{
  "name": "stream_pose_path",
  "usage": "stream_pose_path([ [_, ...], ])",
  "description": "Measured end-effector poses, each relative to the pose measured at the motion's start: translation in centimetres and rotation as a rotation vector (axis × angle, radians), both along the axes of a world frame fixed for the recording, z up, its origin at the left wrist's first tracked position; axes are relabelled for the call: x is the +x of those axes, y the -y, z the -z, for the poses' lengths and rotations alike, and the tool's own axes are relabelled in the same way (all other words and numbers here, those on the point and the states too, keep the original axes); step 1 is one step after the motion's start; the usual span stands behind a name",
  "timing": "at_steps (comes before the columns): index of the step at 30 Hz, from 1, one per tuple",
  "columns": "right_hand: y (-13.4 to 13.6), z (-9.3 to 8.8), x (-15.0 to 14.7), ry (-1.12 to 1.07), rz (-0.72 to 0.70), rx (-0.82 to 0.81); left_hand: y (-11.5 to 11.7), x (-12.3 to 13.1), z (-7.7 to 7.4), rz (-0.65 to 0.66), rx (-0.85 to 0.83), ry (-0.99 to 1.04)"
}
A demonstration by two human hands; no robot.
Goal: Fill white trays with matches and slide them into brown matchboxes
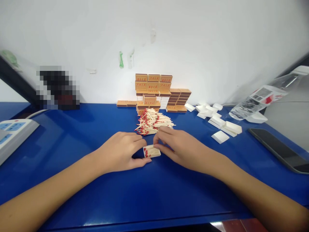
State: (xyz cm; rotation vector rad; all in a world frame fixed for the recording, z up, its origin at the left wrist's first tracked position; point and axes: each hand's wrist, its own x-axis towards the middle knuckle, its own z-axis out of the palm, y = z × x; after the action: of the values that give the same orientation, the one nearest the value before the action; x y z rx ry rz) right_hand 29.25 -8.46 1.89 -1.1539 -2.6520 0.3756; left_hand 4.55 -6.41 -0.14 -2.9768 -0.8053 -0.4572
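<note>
A small white matchbox tray (156, 155) lies on the blue table, filled with red-tipped matches (152, 150). The match heads point to the left. My left hand (123, 151) grips the tray's left end, thumb along the near side and fingers at the far side. Over the tray's right end, my right hand (177, 145) is closed with thumb and forefinger together at the matches. Whatever sits between those fingertips is too small to tell. Just behind both hands is a loose heap of matches (154, 120), heads mostly to the left.
Stacked matchboxes (153, 86) stand against the white wall. Several white trays (220, 137) are scattered at the right, near a tilted plastic bottle (260, 96) and a phone (280, 148). A power strip (16, 135) lies at the left on the blue table (145, 193).
</note>
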Motion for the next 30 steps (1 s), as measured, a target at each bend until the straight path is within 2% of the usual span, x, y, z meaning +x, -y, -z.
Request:
stream_pose_path([
  [5, -0.8, -0.2, 1.4, -0.017, -0.044, -0.071, 0.1, -0.1, 0.0, -0.001, 0.0, 0.001],
  [11, -0.4, 0.3, 0.4, -0.015, -0.04, -0.128, 0.0, 0.0, 0.1, 0.006, 0.011, 0.007],
  [15, -0.4, -0.1, 0.4, -0.058, -0.054, -0.118, 0.0, 0.0, 0.0, 0.007, 0.012, 0.003],
  [17, -0.9, -0.5, 1.1, -0.12, -0.017, -0.038, 0.0, 0.0, -0.1, 0.01, 0.006, 0.007],
  [21, -2.9, -0.8, 3.2, -0.135, 0.165, 0.167, 0.1, 0.0, -0.1, 0.009, -0.018, 0.006],
  [25, -4.2, -0.1, 4.2, -0.037, 0.221, 0.125, 0.1, 0.0, -0.1, 0.01, -0.017, 0.003],
  [30, -3.9, 1.1, 3.1, 0.002, 0.323, 0.125, 0.2, 0.0, -0.1, 0.015, -0.019, 0.001],
])
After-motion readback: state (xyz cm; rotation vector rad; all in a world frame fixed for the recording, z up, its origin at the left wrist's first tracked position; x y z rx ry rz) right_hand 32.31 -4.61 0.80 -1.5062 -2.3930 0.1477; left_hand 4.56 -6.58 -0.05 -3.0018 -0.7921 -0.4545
